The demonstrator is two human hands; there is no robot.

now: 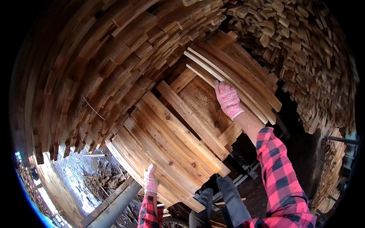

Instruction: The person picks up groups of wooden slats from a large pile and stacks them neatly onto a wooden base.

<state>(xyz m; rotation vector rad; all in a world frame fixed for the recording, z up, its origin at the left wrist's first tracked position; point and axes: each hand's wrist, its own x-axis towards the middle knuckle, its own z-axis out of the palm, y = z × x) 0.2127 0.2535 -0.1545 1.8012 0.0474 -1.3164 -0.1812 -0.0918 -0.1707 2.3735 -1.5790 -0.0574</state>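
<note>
Before me lies a stack of sawn wooden boards (167,140), its top layer uneven with gaps between the planks. My right hand (229,100), in a pinkish knitted glove, reaches to the far right side. Its fingers curl over a narrow, pale-edged board (203,75) that lies beside other boards. At the near left, my left hand (151,180), gloved alike, is closed at the edge of the outermost board (129,159). Part of its fingers is hidden. A lower, rougher board (201,102) shows in the gap left of my right hand.
A tall wall of stacked lumber (99,76) rises at the left and far side. Another high pile of wood ends (292,49) stands at the far right. A metal beam (118,203) lies near my left arm. Bark debris (104,178) covers ground at the left.
</note>
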